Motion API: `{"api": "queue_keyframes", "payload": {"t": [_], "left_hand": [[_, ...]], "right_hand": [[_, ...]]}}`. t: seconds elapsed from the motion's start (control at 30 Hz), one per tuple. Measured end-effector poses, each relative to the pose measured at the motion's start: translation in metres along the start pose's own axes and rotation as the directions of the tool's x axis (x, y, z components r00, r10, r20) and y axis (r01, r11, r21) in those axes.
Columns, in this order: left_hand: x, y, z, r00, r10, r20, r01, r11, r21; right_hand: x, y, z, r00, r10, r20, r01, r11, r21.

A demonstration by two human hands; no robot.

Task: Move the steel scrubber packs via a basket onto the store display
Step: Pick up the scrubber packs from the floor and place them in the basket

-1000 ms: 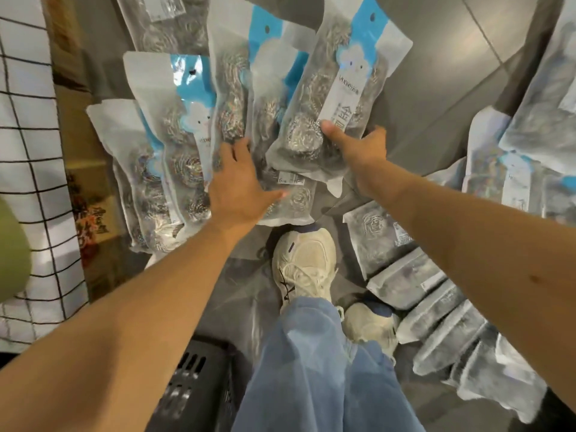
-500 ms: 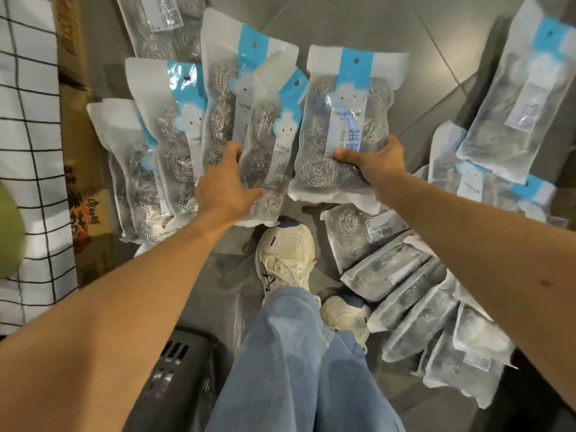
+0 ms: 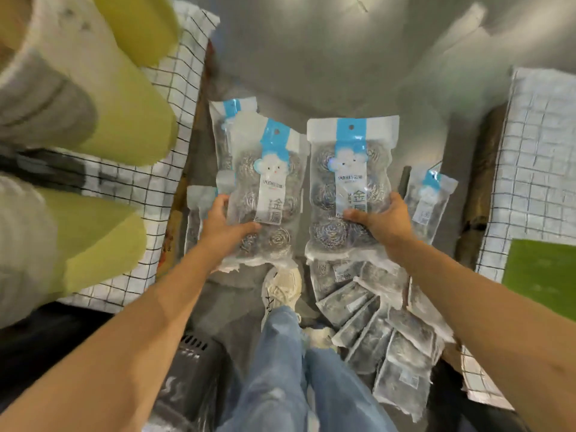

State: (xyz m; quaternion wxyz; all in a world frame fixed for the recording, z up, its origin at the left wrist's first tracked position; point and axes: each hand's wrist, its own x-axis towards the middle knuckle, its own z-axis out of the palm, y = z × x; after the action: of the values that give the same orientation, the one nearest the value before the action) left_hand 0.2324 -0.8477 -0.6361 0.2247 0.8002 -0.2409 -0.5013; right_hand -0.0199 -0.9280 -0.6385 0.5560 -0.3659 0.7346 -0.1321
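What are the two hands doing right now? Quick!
Left hand: holding a bunch of scrubber packs.
Right hand: holding the right-side scrubber pack.

My left hand holds a bundle of packs, left of the single pack in my right hand. Below, the loose packs lie right of my shoe, with the basket to its left.

Head view, steeply downward, close over hands
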Motion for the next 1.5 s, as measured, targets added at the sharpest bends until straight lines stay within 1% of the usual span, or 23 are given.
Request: {"api": "queue_keyframes", "payload": {"t": [0.17,0.27,0.33,0.4,0.53,0.6,0.7,0.83,1.0,1.07,1.13,1.2,1.27,1.43,1.5], "left_hand": [[-0.087,0.048,-0.047,0.998,-0.013,-0.064,-0.004,0.968,-0.253],[-0.148,0.056,-0.067,0.996,-0.016,-0.09,-0.022,0.916,-0.401],[-0.189,0.049,-0.077,0.994,-0.027,-0.102,-0.029,0.861,-0.508],[-0.23,0.038,-0.085,0.991,-0.046,-0.123,-0.033,0.819,-0.573],[-0.305,0.007,-0.106,0.973,-0.141,-0.184,-0.023,0.73,-0.684],[-0.336,-0.012,-0.118,0.955,-0.188,-0.231,-0.029,0.713,-0.701],[-0.387,-0.04,-0.136,0.92,-0.233,-0.316,-0.073,0.689,-0.721],[-0.454,-0.087,-0.151,0.855,-0.338,-0.394,-0.134,0.59,-0.796],[-0.518,-0.165,-0.152,0.776,-0.494,-0.392,-0.154,0.455,-0.877],[-0.54,-0.19,-0.151,0.745,-0.545,-0.385,-0.157,0.418,-0.895],[-0.552,-0.22,-0.148,0.72,-0.593,-0.361,-0.163,0.361,-0.918],[-0.563,-0.248,-0.146,0.698,-0.625,-0.35,-0.175,0.325,-0.929],[-0.572,-0.277,-0.145,0.689,-0.647,-0.325,-0.177,0.284,-0.942],[-0.581,-0.35,-0.146,0.685,-0.685,-0.25,-0.131,0.221,-0.966],[-0.576,-0.372,-0.148,0.679,-0.697,-0.231,-0.137,0.189,-0.972]], "right_hand": [[-0.083,-0.068,-0.033,0.986,-0.153,0.072,0.154,0.988,-0.007],[-0.135,-0.09,-0.051,0.961,-0.241,0.135,0.242,0.97,0.007],[-0.167,-0.093,-0.058,0.942,-0.274,0.191,0.28,0.96,-0.006],[-0.196,-0.092,-0.059,0.925,-0.281,0.255,0.301,0.953,-0.043],[-0.254,-0.09,-0.047,0.881,-0.288,0.376,0.334,0.941,-0.062],[-0.282,-0.091,-0.036,0.851,-0.297,0.433,0.367,0.926,-0.086],[-0.322,-0.091,-0.014,0.803,-0.288,0.522,0.42,0.895,-0.152],[-0.373,-0.086,0.021,0.721,-0.255,0.645,0.469,0.865,-0.182],[-0.431,-0.053,0.076,0.609,-0.181,0.772,0.569,0.778,-0.266],[-0.454,-0.037,0.099,0.583,-0.139,0.801,0.589,0.751,-0.298],[-0.47,-0.019,0.122,0.561,-0.137,0.817,0.63,0.711,-0.313],[-0.48,0.0,0.143,0.558,-0.106,0.823,0.662,0.654,-0.365],[-0.49,0.02,0.163,0.566,-0.064,0.822,0.658,0.636,-0.403],[-0.515,0.06,0.216,0.591,0.003,0.807,0.661,0.571,-0.486],[-0.516,0.076,0.239,0.584,0.013,0.812,0.674,0.549,-0.494]]}}
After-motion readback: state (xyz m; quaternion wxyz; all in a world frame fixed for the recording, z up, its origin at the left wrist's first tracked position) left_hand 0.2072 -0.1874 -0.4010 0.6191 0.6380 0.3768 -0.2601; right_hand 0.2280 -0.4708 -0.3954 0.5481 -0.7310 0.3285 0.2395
